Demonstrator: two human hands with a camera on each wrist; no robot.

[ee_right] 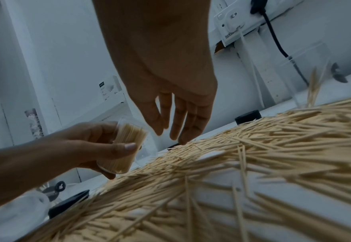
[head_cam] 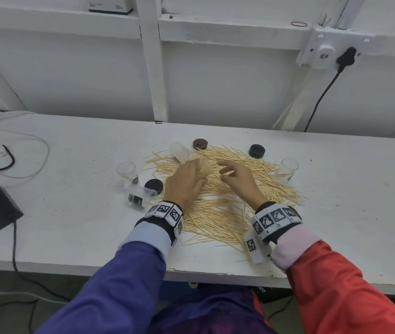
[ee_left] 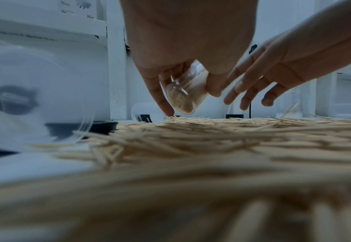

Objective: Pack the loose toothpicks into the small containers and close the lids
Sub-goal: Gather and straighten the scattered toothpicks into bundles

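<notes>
- My left hand point(head_cam: 186, 182) grips a clear container point(ee_right: 123, 148) packed with toothpicks, tilted above the loose toothpicks point(head_cam: 227, 201); the head view mostly hides it.
- My right hand point(head_cam: 238, 180) hovers beside it, fingers spread, holding nothing.

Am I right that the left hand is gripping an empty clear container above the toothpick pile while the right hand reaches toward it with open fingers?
Not quite: the clear container in the left hand is packed with toothpicks, not empty, as the right wrist view shows. The rest holds: it is above the toothpick pile, and the right hand reaches toward it with open fingers.
</notes>
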